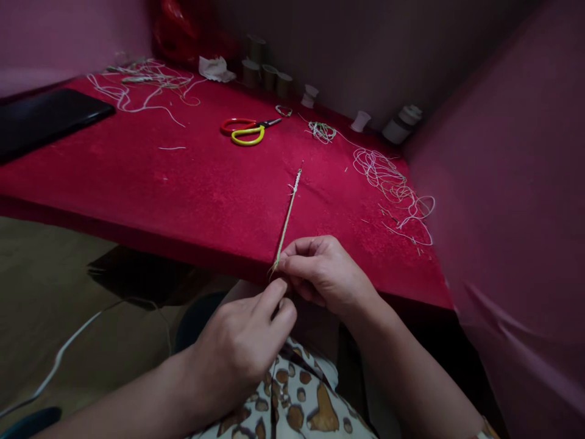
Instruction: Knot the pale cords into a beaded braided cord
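Observation:
A thin light-green braided cord stretches from a small pin-like fixing on the red-covered table toward me. My right hand pinches the cord's near end at the table's front edge. Just below, my left hand is closed, thumb and forefinger together close to the loose thread ends; what it grips is too fine to make out. A small white tuft sticks out of the cord near its far end.
Scissors with red and yellow handles lie beyond the cord. Tangled threads spread at right, more threads at far left. A black phone-like slab lies left. Spools and a white bottle stand along the back.

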A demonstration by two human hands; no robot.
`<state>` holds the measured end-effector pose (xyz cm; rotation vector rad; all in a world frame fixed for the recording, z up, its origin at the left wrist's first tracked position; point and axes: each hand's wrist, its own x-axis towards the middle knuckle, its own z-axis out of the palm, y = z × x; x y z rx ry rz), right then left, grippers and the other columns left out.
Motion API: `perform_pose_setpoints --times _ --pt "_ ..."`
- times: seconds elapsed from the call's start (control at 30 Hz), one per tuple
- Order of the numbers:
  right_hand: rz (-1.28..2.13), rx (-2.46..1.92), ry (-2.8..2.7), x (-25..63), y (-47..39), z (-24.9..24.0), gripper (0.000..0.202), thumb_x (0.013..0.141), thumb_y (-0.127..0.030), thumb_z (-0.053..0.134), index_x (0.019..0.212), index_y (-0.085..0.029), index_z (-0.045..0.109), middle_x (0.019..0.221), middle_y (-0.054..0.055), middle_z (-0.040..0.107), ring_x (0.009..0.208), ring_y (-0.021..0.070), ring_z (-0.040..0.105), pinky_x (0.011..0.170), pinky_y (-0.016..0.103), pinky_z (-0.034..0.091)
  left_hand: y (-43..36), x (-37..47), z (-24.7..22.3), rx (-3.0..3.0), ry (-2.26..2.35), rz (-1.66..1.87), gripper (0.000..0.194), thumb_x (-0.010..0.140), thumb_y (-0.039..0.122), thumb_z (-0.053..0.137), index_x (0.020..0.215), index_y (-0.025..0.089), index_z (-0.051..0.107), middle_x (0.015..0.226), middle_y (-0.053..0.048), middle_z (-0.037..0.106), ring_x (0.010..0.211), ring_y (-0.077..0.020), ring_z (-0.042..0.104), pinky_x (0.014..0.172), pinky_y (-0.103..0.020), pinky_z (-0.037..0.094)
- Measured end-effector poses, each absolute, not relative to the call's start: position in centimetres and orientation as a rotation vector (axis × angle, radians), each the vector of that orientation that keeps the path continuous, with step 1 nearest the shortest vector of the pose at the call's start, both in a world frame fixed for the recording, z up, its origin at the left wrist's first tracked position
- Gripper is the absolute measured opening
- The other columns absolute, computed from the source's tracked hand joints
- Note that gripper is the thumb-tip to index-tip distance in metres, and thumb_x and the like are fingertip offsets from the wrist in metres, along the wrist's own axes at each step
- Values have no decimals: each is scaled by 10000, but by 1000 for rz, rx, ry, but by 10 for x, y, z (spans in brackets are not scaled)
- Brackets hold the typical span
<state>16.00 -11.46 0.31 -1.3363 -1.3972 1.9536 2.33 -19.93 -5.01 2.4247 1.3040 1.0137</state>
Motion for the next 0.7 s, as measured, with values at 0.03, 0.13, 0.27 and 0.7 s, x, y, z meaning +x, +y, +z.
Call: perform_pose_setpoints --times 0.03,0.13,0.27,0.7 --pt "1961 -1329 -1400 161 -114 2 120 715 -191 599 614 -143 556 409 -74 419 298 27 320 274 148 195 -198 23 -49 2520 1298 980 238 867 115 365 809 164 590 815 -74 601 576 -134 532 528 -250 472" --pt "1971 -1293 -1425 163 -113 0 88 719 -199 595 653 -142 586 425 -71 444 300 31 322 270 152 206 -193 25 -48 2718 1311 881 265 865 79 338 753 152 567 735 -66 563 547 -142 511 493 -256 462" --pt "1957 -1276 -1448 164 -113 -1 67 709 -197 605 672 -145 589 417 -69 459 309 39 358 280 147 260 -189 28 -53 2718 1385 843 262 874 84 343 795 132 587 741 -77 573 616 -173 562 526 -282 493" --pt "1920 -1298 -1526 166 -113 -2 47 725 -159 565 680 -148 573 380 -76 455 278 32 324 273 137 228 -177 -4 -15 1440 1540 1007 182 830 373 557 915 217 596 544 37 608 449 -112 545 426 -199 409"
